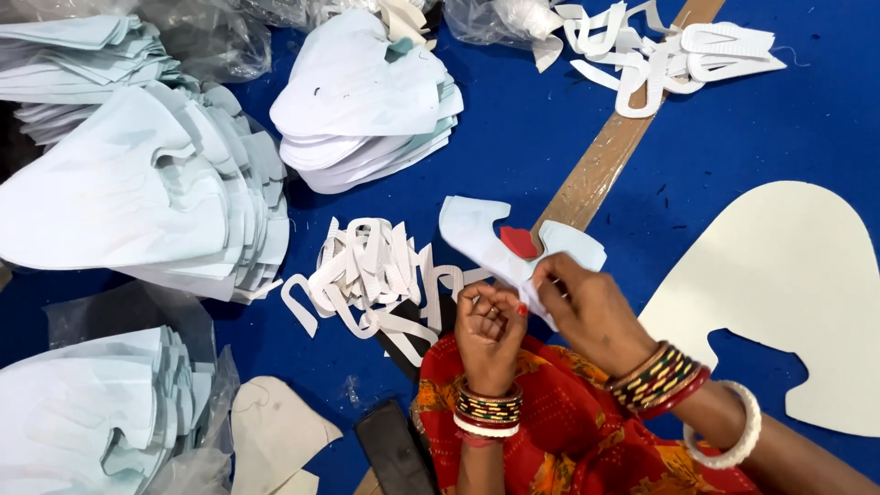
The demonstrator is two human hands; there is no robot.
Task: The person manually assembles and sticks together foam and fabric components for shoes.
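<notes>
1. The pale blue cut piece [495, 240], with a small red patch [519, 241] stuck on it, was held up just above the blue surface [733, 156] near its middle, in front of the person's lap. It was lifted, I'd judge, so both hands could work at its lower edge.
2. The right hand [587, 307] had its fingers closed in a pinch on the piece's lower tip. The left hand [490, 321] sat just beside it, fingers curled in and touching the same edge; whether they gripped the piece or a thin layer peeling off it, I could not tell.
3. A heap of white strip offcuts [376, 275] lay just left of the hands, within easy reach for dropping waste. A second heap [660, 50] lay toward the far edge.
4. Stacks of like pieces [367, 101] stood beyond and to the left, some in clear plastic bags, sorted into piles.
5. A brown tape strip [605, 151] ran diagonally across the surface, passing under the held piece.
6. A large cream board shape [788, 284] lay at the right, cut off by the picture's edge.
7. A dark flat object [394, 449] by the lap was partly hidden; I couldn't make out what it was.
</notes>
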